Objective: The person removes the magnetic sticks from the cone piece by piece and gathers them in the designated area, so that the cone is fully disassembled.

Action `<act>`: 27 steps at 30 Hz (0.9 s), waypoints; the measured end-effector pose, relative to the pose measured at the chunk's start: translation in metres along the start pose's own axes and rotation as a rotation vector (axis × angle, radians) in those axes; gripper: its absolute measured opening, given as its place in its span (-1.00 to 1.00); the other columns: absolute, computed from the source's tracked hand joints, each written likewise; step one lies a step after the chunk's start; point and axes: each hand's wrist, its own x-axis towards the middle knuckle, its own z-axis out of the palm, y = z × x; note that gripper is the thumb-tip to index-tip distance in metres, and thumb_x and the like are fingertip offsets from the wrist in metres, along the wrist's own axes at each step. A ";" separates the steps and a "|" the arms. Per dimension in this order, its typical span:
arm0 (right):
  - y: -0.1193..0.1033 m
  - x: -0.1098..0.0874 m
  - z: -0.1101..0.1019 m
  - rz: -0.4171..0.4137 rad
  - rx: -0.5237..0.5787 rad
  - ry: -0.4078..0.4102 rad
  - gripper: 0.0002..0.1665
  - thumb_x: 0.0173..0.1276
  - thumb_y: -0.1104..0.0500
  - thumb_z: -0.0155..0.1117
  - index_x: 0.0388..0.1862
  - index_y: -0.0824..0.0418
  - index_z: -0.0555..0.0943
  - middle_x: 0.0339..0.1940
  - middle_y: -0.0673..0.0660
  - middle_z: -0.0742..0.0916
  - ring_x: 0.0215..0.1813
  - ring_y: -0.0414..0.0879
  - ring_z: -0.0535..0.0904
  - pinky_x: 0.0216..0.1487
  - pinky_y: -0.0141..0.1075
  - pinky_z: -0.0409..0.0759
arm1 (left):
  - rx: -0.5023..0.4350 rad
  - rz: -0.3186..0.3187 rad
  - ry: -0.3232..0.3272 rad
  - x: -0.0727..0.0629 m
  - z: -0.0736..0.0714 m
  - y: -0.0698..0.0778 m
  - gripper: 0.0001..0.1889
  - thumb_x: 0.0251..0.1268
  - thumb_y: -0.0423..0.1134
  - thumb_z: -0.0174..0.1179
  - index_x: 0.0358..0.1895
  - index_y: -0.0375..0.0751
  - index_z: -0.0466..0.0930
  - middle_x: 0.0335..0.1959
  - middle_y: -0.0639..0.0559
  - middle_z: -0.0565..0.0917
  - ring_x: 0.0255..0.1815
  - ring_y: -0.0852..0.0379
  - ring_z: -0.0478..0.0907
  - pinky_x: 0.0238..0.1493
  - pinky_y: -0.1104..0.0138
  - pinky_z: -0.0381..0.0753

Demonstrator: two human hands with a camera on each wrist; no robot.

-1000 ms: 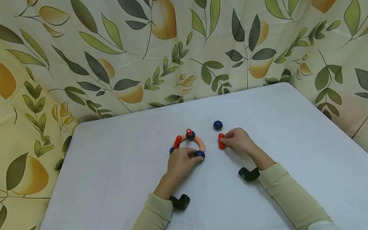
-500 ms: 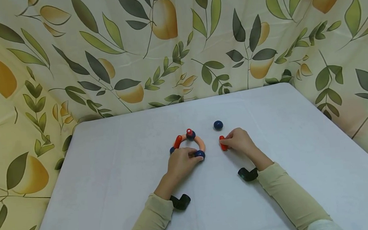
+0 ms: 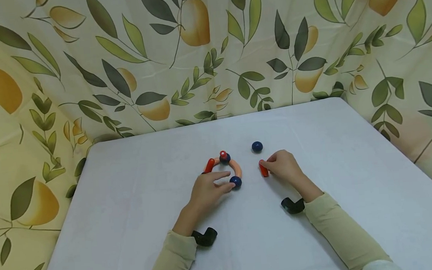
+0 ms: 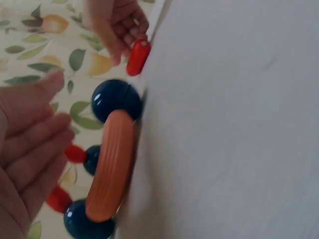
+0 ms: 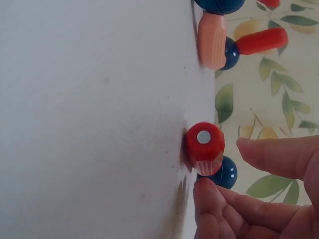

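A ring of curved peach magnetic sticks (image 3: 236, 167) and blue balls lies on the table, with red sticks (image 3: 209, 165) rising from it. Beside its near ball (image 3: 236, 181) is my left hand (image 3: 206, 192), fingers extended; in the left wrist view (image 4: 32, 154) it stands apart from the ring. To the right, my right hand (image 3: 285, 166) is at a loose red stick (image 3: 264, 169) lying on the cloth. The right wrist view shows the thumb (image 5: 269, 152) apart from this stick (image 5: 204, 144) and a fingertip (image 5: 204, 191) against its other side. A magnet shows at the stick's end.
One loose blue ball (image 3: 257, 146) sits behind the right hand. A white cloth covers the table (image 3: 147, 177). Behind and at the sides hangs a leaf-and-fruit curtain (image 3: 211, 68). Each wrist carries a black camera mount (image 3: 205, 237).
My left hand has let go of the near blue ball and drawn slightly back to the left, its fingers spreading. The red stick at my right hand has turned a little.
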 end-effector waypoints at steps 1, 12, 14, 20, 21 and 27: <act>0.001 0.000 -0.001 -0.004 0.010 0.008 -0.60 0.23 0.01 0.24 -0.34 0.37 0.67 -0.50 0.12 0.64 -0.43 -0.05 0.44 -0.49 -0.32 0.39 | -0.044 0.051 0.022 0.000 -0.003 -0.002 -0.64 0.02 -0.17 0.38 -0.06 -0.18 0.66 -0.21 0.01 0.69 -0.57 0.28 0.55 -0.48 0.49 0.48; -0.016 -0.003 0.009 -0.100 0.076 0.134 -0.62 0.24 0.07 0.25 -0.17 0.39 0.63 -0.37 0.19 0.69 -0.36 -0.04 0.54 -0.38 -0.29 0.53 | -0.237 0.105 0.252 -0.004 -0.039 -0.029 -0.73 -0.06 -0.38 0.40 -0.21 -0.36 0.68 -0.25 -0.09 0.69 -0.16 0.05 0.62 -0.09 0.18 0.54; -0.021 -0.004 0.014 -0.124 0.084 0.148 -0.63 0.23 0.09 0.27 -0.18 0.40 0.63 -0.39 0.19 0.70 -0.40 -0.05 0.56 -0.39 -0.28 0.54 | -0.226 0.070 0.249 -0.005 -0.041 -0.033 -0.71 -0.03 -0.30 0.40 -0.18 -0.29 0.69 -0.22 -0.02 0.69 -0.13 0.11 0.60 -0.07 0.21 0.54; -0.038 -0.006 0.033 -0.198 0.096 0.132 -0.67 0.21 0.13 0.29 -0.18 0.38 0.64 -0.36 0.17 0.69 -0.32 -0.05 0.58 -0.32 -0.24 0.54 | -0.218 0.018 0.220 -0.006 -0.041 -0.042 -0.62 -0.01 -0.21 0.39 -0.08 -0.28 0.65 -0.14 0.03 0.67 -0.05 0.15 0.56 0.00 0.19 0.49; -0.041 -0.006 0.036 -0.205 0.107 0.114 -0.67 0.21 0.13 0.29 -0.18 0.38 0.64 -0.36 0.16 0.68 -0.30 -0.05 0.57 -0.31 -0.25 0.54 | -0.221 0.007 0.218 -0.006 -0.040 -0.043 -0.60 -0.01 -0.21 0.39 -0.06 -0.30 0.64 -0.13 0.03 0.66 -0.03 0.14 0.55 0.02 0.17 0.48; -0.056 -0.006 0.054 -0.223 0.196 0.040 -0.72 0.21 0.14 0.31 -0.21 0.33 0.65 -0.42 0.09 0.67 -0.36 -0.11 0.55 -0.37 -0.33 0.53 | -0.232 -0.097 0.181 -0.007 -0.037 -0.050 -0.48 -0.02 -0.18 0.40 0.06 -0.29 0.56 -0.03 0.03 0.62 0.06 0.13 0.50 0.10 0.15 0.41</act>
